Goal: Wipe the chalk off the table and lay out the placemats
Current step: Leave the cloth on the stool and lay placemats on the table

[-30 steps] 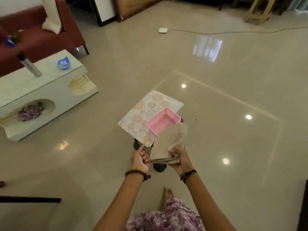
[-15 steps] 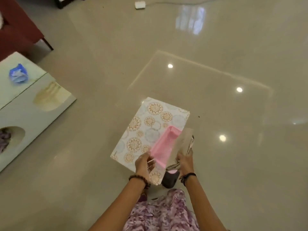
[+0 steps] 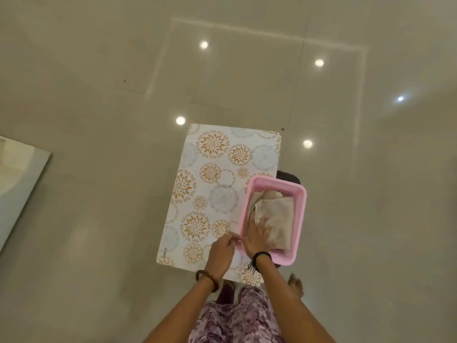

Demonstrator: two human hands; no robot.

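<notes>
Head view shows the patterned placemat [image 3: 217, 191] held level above the floor [image 3: 99, 95], the left hand [image 3: 220, 251] pinching its near edge. On its right side sits a pink basket [image 3: 300, 219], where the right hand [image 3: 257, 235] lies flat, fingers straight, pressing the beige cloth [image 3: 277, 219] down. With only that one-edge pinch visible under an off-centre load, the mat could sag or tilt, sliding the basket off.

open floor [image 3: 99, 219] all round, table [image 3: 17, 184] far left
</notes>
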